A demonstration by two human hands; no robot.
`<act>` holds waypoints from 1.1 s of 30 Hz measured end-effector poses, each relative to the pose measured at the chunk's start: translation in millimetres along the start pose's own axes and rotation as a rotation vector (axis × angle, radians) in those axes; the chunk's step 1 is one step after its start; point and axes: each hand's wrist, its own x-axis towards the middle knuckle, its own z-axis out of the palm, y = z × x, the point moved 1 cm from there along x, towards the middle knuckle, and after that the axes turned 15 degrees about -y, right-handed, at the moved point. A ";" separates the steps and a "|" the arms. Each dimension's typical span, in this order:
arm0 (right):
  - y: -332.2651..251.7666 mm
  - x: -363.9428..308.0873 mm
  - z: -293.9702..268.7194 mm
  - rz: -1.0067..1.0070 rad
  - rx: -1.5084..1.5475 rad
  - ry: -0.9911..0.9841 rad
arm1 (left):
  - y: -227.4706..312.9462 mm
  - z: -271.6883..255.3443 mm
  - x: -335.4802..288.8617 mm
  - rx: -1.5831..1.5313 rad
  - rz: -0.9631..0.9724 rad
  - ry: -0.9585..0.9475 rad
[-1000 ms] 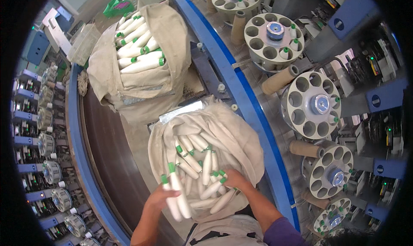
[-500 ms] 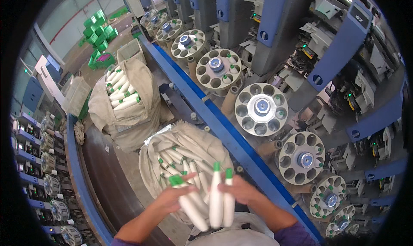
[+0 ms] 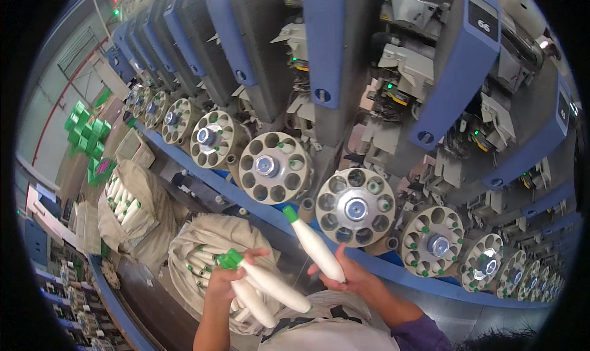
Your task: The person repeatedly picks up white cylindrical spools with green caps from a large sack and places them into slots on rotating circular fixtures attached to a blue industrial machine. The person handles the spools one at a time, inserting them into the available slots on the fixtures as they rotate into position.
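My left hand [image 3: 228, 280] is closed around the green tips of two white yarn bobbins [image 3: 279, 288], whose thick ends slant down to the right. My right hand [image 3: 351, 276] grips the lower, thick end of another white yarn bobbin [image 3: 317, 245], tilted with its green tip up and to the left. Below and left of that tip, a beige cloth sack [image 3: 212, 228] holds several more bobbins [image 3: 198, 271], partly hidden by my left hand. Just beyond my right hand stands a round magazine [image 3: 355, 180] of open pockets, a few with bobbins in them.
A row of similar round magazines [image 3: 270, 141] runs along a blue rail [image 3: 270, 213] before blue-grey winding machine units [image 3: 322, 50]. A second sack [image 3: 147, 206] of bobbins stands at the left. Green crates [image 3: 86, 130] are stacked far back.
My view has turned right, toward the magazines. My right hand had two bobbins and now shows only one, tilted leftward. My left hand keeps its two bobbins, and the hands have moved apart.
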 end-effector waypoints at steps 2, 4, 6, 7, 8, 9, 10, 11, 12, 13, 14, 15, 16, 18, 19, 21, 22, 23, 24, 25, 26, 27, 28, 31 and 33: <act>-13.4 -3.3 -4.7 0.071 -0.043 -0.042 | -5.9 18.0 39.9 0.070 -0.100 -0.118; -19.5 -5.1 -5.9 0.194 -0.076 -0.065 | -12.7 28.2 68.1 0.244 -0.152 -0.132; -24.1 -14.4 -9.0 0.161 -0.175 0.018 | -12.9 27.8 74.0 0.286 -0.197 -0.127; -27.2 -24.2 -12.9 0.112 -0.235 0.080 | -10.2 23.6 68.2 0.306 -0.230 -0.115; -30.6 -37.3 -18.1 0.080 -0.290 0.145 | -8.1 16.7 60.2 0.321 -0.292 -0.066; -35.1 -55.7 -23.8 -0.068 -0.200 0.142 | 1.0 9.0 45.5 0.312 -0.185 -0.057; -41.1 -80.9 -32.1 -0.121 -0.166 0.292 | 10.4 0.3 30.3 0.299 -0.101 -0.009; -43.2 -103.5 -40.8 -0.155 -0.158 0.538 | 14.9 -8.1 11.5 0.250 0.023 0.217; -48.1 -128.0 -48.0 -0.236 -0.328 0.615 | 21.8 -13.1 -8.2 0.201 0.166 0.330; -49.8 -150.5 -53.3 -0.231 -0.399 0.747 | 29.5 -19.1 -21.1 0.177 0.259 0.404; -48.9 -165.1 -57.6 -0.223 -0.359 0.875 | 32.6 -21.0 -35.0 0.162 0.341 0.596; -47.8 -169.8 -60.3 -0.251 -0.377 0.872 | 32.8 -21.0 -40.7 0.099 0.406 0.624; -45.1 -170.3 -59.9 -0.240 -0.330 0.900 | 31.3 -19.1 -43.0 0.064 0.417 0.714; -38.5 -149.2 -51.8 -0.165 -0.342 0.895 | 20.1 -9.6 -28.1 0.190 0.260 0.570; -35.8 -131.0 -45.5 0.005 -0.468 0.962 | 10.4 -3.6 -15.7 0.321 0.208 0.595; -32.6 -85.9 -23.9 -0.060 -1.183 0.862 | -8.6 7.6 18.4 0.164 -0.125 0.331; -25.5 -67.3 -13.5 0.104 -1.015 0.869 | -18.6 14.4 32.8 0.220 -0.194 0.271; -20.6 -53.0 -2.0 0.119 -1.154 0.780 | -22.8 18.6 46.8 0.201 -0.262 0.178; -15.1 -41.3 6.8 0.062 -1.268 0.683 | -25.3 23.1 55.8 0.261 -0.275 0.163; -8.3 -30.8 11.6 -0.053 -1.357 0.685 | -28.1 26.2 62.7 0.294 -0.256 0.124; -1.8 -25.9 14.3 -0.151 -1.482 0.645 | -29.3 28.7 65.8 0.320 -0.243 0.076; 5.0 -25.6 11.1 -0.131 -1.450 0.641 | -28.4 29.2 65.1 0.407 -0.238 0.095; 9.2 -31.3 5.7 -0.114 -1.459 0.610 | -28.5 28.1 63.3 0.400 -0.211 0.120; 10.9 -66.8 -19.0 -0.103 -1.272 0.453 | -28.7 23.5 47.9 0.322 -0.202 0.228; -3.2 -105.6 -33.5 -0.226 -0.975 0.548 | -30.4 21.0 39.5 0.343 -0.167 0.285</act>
